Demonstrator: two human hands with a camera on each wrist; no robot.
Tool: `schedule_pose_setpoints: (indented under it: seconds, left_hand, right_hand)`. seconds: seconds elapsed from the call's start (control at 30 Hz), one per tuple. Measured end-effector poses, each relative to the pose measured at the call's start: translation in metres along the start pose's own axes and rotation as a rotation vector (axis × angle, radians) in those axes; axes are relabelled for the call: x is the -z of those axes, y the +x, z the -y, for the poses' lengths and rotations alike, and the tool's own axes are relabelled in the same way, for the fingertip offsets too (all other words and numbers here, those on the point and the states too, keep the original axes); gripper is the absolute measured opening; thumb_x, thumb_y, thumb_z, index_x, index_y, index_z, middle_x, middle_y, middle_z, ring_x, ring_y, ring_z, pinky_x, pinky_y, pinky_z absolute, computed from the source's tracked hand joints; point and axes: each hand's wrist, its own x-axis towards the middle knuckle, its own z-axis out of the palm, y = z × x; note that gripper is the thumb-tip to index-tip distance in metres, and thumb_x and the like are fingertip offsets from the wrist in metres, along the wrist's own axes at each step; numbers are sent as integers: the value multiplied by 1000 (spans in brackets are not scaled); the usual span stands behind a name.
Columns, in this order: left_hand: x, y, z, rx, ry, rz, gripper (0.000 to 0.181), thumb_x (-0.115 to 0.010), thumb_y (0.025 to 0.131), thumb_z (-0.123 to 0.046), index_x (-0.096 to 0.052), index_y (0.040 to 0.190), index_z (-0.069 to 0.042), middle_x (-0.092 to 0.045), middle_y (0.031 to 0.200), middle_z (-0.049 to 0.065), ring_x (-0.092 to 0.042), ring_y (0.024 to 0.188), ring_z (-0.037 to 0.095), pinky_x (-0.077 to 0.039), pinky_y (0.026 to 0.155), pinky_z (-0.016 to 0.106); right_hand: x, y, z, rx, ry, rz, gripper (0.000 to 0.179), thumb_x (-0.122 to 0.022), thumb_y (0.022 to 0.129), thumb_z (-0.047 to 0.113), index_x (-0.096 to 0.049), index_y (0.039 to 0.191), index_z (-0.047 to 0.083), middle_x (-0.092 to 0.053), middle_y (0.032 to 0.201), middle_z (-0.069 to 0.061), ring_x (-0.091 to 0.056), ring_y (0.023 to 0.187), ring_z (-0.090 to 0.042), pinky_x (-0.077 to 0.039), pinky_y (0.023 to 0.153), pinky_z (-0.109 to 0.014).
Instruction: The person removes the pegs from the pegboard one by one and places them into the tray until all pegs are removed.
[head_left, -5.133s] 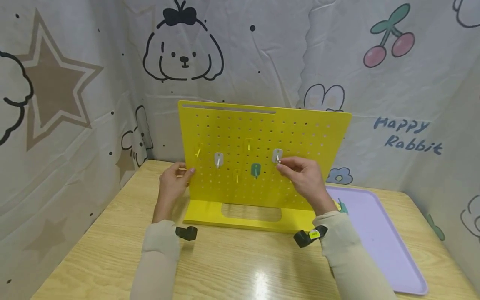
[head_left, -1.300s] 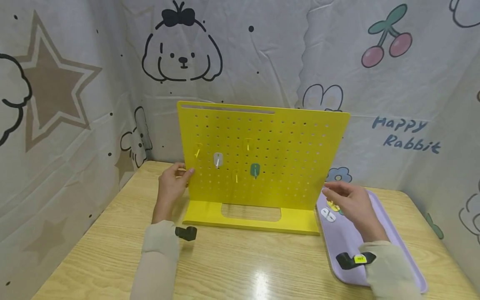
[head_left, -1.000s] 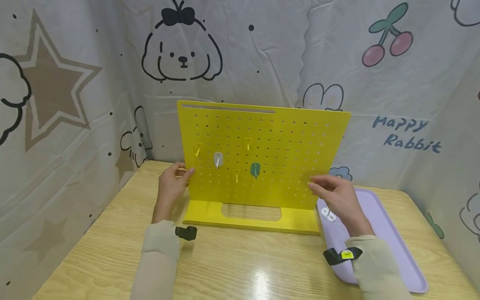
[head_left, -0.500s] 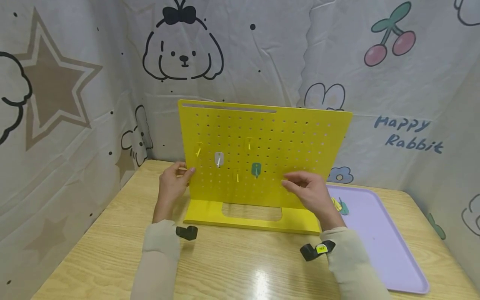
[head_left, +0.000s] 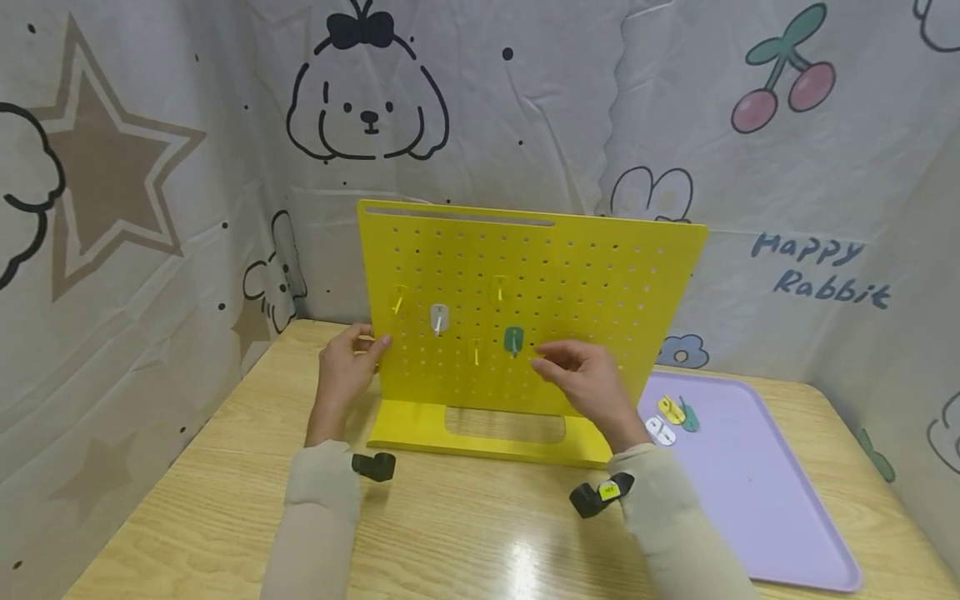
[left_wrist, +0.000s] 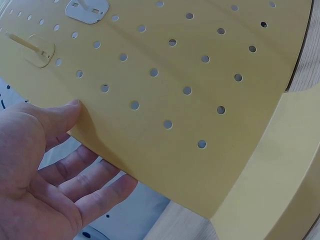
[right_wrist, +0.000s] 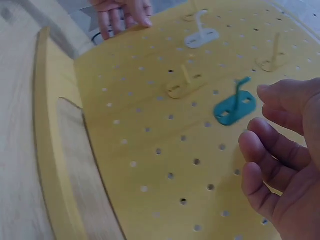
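A yellow pegboard (head_left: 450, 379) stands upright on the table. My left hand (head_left: 348, 362) grips its left edge, with the thumb (left_wrist: 65, 117) on the front face and the other fingers at the edge and behind. My right hand (head_left: 588, 379) is just right of the green hook (head_left: 513, 339), fingers loosely bent, holding nothing. In the right wrist view a small gap shows between the thumb and that green hook (right_wrist: 235, 107). A white hook (head_left: 439, 318) and yellow hooks (head_left: 499, 289) are also on the board, left of my right hand.
At the right, partly behind my right arm, a purple tray (head_left: 750, 500) lies on the wooden table (head_left: 450, 533). White hooks (head_left: 661, 431), a yellow hook (head_left: 672, 410) and a green hook (head_left: 689, 416) lie near its left side. A printed curtain hangs behind.
My right hand was at a white hook on the board's right; that hook is gone from there. The hand went over the tray, then came left to the green hook. The left hand stayed.
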Motion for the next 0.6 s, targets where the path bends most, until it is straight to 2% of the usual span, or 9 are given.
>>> schedule_pose_setpoints:
  seconds: [0.23, 0.6]
  left_hand:
    - [0, 0, 0, 6, 1, 5, 29, -66, 99, -30, -63, 115, -6, -67, 110, 17, -68, 96, 30, -61, 75, 34]
    - [1, 1, 1, 0, -7, 5, 29, -66, 99, -30, -63, 116, -6, -67, 110, 18, -68, 97, 31, -61, 75, 33]
  right_hand:
    - [-15, 6, 3, 36, 5, -12, 26, -74, 93, 20, -73, 116, 7, -71, 98, -5, -64, 88, -23, -56, 72, -34]
    - [-25, 12, 3, 72, 11, -30, 19, -72, 95, 15, -75, 108, 2, -73, 98, -6, -65, 85, -21, -58, 73, -34]
